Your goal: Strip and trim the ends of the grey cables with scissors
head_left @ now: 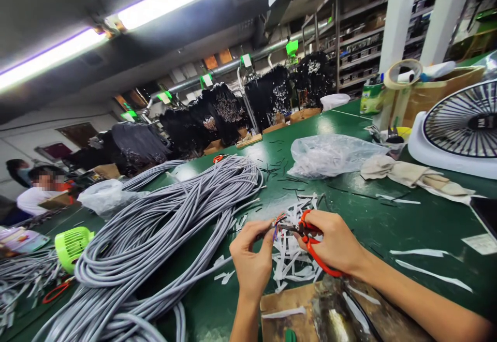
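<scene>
My left hand is closed, thumb and fingertips pinching the end of a grey cable. Thin coloured wires, orange and blue among them, stick out past those fingertips. Red-handled scissors are in my right hand, its fingers through and around the loops. Their blades point left and meet the wires; whether they are fully closed is too small to tell. Below and behind both hands lies a heap of white strips. A big coil of grey cables spreads over the green table to the left.
A wooden board with a metal block sits at the near edge. Beyond my right hand are a clear plastic bag, cloth gloves and a white fan. A small green fan stands left; another person is farther back.
</scene>
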Motion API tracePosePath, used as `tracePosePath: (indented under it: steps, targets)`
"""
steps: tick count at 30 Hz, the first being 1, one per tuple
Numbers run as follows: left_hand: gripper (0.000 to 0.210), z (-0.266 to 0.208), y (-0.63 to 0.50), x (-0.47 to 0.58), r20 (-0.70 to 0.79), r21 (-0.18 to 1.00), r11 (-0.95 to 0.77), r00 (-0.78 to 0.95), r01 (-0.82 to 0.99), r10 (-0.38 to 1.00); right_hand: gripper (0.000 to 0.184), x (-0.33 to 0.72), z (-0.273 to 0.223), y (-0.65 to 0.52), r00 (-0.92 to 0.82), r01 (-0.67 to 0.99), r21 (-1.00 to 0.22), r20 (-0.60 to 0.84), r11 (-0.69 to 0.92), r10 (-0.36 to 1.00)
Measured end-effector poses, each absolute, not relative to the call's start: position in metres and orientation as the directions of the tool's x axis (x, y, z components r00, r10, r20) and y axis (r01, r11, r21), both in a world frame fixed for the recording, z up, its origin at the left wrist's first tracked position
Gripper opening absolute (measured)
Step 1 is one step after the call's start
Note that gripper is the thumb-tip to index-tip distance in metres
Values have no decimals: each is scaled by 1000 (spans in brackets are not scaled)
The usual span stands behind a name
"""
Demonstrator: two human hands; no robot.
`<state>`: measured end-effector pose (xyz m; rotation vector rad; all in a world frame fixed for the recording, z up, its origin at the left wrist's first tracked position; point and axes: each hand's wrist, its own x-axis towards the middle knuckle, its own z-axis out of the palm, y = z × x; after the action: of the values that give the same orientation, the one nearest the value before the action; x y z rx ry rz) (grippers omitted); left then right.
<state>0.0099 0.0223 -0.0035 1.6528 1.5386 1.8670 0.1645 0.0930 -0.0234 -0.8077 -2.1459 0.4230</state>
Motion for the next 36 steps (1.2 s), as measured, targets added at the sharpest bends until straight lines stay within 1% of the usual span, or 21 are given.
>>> tracePosePath:
  steps: [6, 9, 14, 18, 24, 27, 29, 32, 36]
  targets:
    - [13, 0, 21, 15, 468, 862, -318, -378, 394, 799, 16, 165, -22, 91, -493, 401, -534, 559, 744, 667]
    - [21, 2, 19, 18, 433, 880, -291, -385, 375, 815, 16, 165, -21, 91, -489, 403, -529, 565, 747, 664]
    - [38, 0, 20, 14, 357, 900, -184, -425, 396, 832, 13, 165, -21, 90, -492, 402, -512, 579, 759, 650]
    - [45, -2, 21, 10, 306, 916, -158, -387, 370, 870, 13, 165, -22, 89, -484, 395, -514, 588, 762, 648]
    - [47, 1, 23, 11, 218, 956, -141, -297, 258, 930, 15, 165, -21, 90, -456, 391, -546, 584, 741, 671]
    - [43, 3, 24, 12, 149, 971, -104, -205, 213, 967, 16, 165, -20, 90, -449, 390, -557, 580, 733, 680]
    - [38, 4, 24, 14, 137, 975, -100, -183, 196, 974, 16, 165, -21, 91, -450, 394, -557, 576, 731, 682]
    - [34, 6, 23, 16, 142, 984, -112, -231, 138, 962, 15, 165, -21, 91, -451, 396, -560, 572, 728, 685]
    - [39, 6, 23, 15, 132, 991, -117, -349, 63, 928, 17, 164, -22, 91, -459, 388, -560, 571, 732, 681]
